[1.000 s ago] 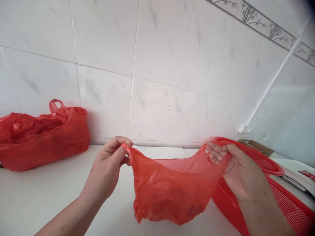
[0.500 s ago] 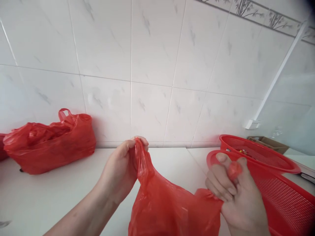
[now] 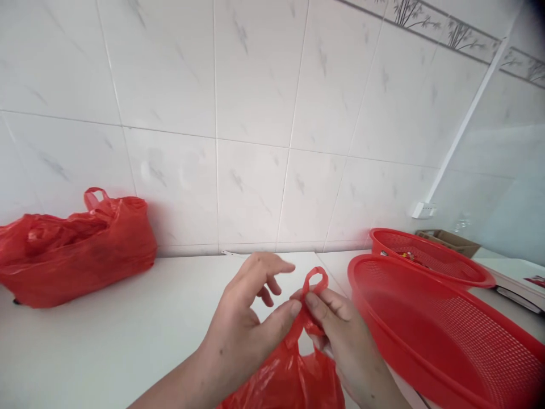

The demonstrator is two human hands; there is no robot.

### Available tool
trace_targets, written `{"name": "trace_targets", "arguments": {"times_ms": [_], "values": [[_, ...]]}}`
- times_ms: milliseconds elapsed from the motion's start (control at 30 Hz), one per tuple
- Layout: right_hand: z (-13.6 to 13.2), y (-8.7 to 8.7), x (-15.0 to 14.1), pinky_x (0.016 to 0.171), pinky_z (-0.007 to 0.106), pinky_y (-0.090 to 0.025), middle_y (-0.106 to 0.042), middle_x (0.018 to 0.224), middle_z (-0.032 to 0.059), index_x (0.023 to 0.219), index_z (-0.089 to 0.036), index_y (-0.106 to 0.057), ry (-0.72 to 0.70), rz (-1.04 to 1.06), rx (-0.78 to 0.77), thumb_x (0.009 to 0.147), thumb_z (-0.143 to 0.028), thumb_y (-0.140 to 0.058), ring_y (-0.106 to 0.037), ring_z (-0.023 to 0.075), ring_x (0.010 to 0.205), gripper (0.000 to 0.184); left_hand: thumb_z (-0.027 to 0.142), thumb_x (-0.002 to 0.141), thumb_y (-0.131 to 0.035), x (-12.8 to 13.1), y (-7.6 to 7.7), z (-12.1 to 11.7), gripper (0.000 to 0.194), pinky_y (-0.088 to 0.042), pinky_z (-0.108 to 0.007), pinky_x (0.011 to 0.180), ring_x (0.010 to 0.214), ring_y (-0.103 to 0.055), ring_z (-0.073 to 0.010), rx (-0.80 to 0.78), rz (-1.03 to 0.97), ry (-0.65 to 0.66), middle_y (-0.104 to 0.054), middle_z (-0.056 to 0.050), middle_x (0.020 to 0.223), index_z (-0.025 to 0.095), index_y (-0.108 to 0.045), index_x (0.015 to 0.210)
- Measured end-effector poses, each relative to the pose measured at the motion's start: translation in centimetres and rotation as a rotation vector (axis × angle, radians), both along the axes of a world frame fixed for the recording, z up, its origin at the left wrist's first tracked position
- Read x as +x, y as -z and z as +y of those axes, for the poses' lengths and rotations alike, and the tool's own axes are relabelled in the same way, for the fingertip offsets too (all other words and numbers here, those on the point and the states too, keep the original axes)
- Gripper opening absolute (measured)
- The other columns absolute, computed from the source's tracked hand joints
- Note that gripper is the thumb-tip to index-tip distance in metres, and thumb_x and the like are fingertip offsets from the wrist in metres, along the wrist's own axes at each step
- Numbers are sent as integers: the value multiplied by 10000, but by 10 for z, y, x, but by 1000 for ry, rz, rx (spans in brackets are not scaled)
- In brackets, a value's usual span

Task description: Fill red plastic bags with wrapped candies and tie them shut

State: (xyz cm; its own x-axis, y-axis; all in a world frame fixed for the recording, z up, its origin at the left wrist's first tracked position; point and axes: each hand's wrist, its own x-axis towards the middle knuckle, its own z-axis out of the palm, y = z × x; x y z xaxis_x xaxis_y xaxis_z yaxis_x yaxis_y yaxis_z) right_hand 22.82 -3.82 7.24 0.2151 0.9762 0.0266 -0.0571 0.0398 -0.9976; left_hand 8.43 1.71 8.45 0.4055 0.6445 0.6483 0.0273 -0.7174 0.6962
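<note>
Red plastic, bottom centre: I see the right hand [image 3: 347,326] pinching the loop [image 3: 325,278] of a bag [image 3: 293,380], the left hand [image 3: 242,318] spread loosely beside it, a basket [image 3: 489,335] lower right.

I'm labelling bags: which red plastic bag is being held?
The front-centre bag, its handle loop pinched by the right hand; the other bag sits at far left, untouched.

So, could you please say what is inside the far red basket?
In the far basket, small colourful items show near the left end, too small to identify. The near basket covers part of its front, so anything there is hidden.
</note>
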Motion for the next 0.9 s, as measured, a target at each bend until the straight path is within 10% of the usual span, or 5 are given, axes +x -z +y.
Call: {"name": "trace_targets", "arguments": {"times_ms": [233,400,500,700,900], "values": [[10,13,6,395,182,-229,-420,520,-49,831,-174,-615,-73,61,24,825,-559,-554,-365,72,450,390,114,840,-558,0,32,5,145,-465,-245,622,705,-539,-132,333,218,50,-546,-18,792,232,-636,874],[9,17,27,457,227,-319,-557,649,7,1074,-194,-656,-397,-4,155,918,-470,-388,-439,94,479,416,259,885,-531,-2,35,7,140,-460,-298,779,953,-544,-187,-147,63,-32,-539,-51,1082,215,-563,756],[8,15,35,556,248,-358,-477,702,7,877,-187,-731,-483,-202,216,943,-423,-321,-452,106,603,478,382,914,-475,-3,39,8,217,-460,-288,717,823,-562,-159,-481,-7,193,-568,-49,1025,208,-509,790],[16,21,24,625,252,-403,-517,775,-40,1110,-334,-583,-123,-556,39,793,-190,-546,-488,123,678,350,357,906,-480,-3,46,6,224,-314,-193,512,548,-356,-86,-604,16,169,-429,57,625,207,-440,746],[22,26,22,665,278,-438,-609,758,-23,1012,-294,-653,-72,-568,22,822,-189,-463,-545,133,675,289,183,844,-507,-6,51,6,133,-355,-224,575,605,-454,-119,-224,295,-58,-541,39,661,216,-503,715]]}}
